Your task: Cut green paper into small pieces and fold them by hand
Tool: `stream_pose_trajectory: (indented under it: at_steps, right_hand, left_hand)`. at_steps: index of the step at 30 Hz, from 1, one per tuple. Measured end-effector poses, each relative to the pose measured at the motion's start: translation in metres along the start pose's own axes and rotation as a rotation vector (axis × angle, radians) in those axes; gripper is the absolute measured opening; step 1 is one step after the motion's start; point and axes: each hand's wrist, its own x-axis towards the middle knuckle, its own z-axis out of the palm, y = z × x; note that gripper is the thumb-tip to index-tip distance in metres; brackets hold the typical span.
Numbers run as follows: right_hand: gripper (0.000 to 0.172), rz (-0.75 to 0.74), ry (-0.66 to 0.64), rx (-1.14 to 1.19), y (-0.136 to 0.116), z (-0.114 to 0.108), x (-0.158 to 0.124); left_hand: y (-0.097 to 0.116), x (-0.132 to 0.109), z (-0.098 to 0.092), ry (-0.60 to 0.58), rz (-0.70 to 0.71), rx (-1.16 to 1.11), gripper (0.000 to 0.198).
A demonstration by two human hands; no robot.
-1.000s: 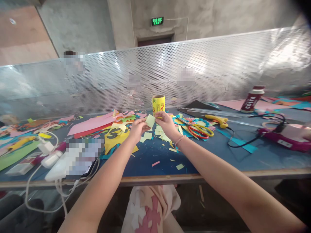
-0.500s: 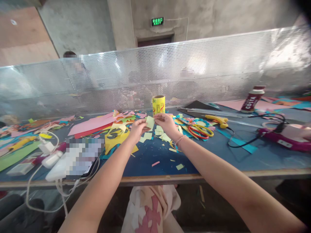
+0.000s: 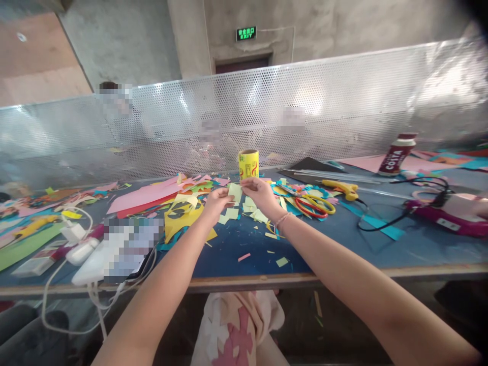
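Note:
A small pale green paper piece is raised just above the table in front of the yellow roll. My left hand pinches its left edge between thumb and fingers. At the paper's right edge, the fingertips of my right hand are closed in a pinch, touching it. Under and around the hands lie several pale green paper scraps. Just right of my right hand are red-handled scissors and yellow-handled scissors. Cut yellow paper lies left of my left wrist.
A perforated metal screen runs along the table's back. To the right are a yellow glue gun, a Costa bottle and a purple power strip. Phones and a white power bank with cables lie at the left front, beside pink paper sheets.
Both hands stay almost in place around the pale green paper piece. The paper has turned slightly and now stands more upright. Otherwise the view has only shifted a little.

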Motion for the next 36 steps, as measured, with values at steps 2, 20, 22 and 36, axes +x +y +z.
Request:
stream_pose_trajectory:
  at_steps: [2,20,22,36]
  right_hand:
    - [0.020,-0.027,-0.017,-0.014,0.004,0.000,0.001]
    - [0.007,0.135,-0.159,-0.070,0.001,0.007,-0.008]
    - [0.008,0.156,-0.160,-0.039,-0.002,0.007,-0.009]
    - [0.012,0.029,-0.252,-0.973,-0.018,-0.040,0.009]
  left_hand:
    - [0.000,0.000,0.000,0.025,0.012,0.004,0.026]
    - [0.003,-0.001,0.002,0.115,0.053,-0.138,0.023]
    - [0.003,0.000,0.001,0.119,0.048,-0.154,0.021]
    - [0.000,0.007,-0.006,0.252,0.076,-0.050,0.015]
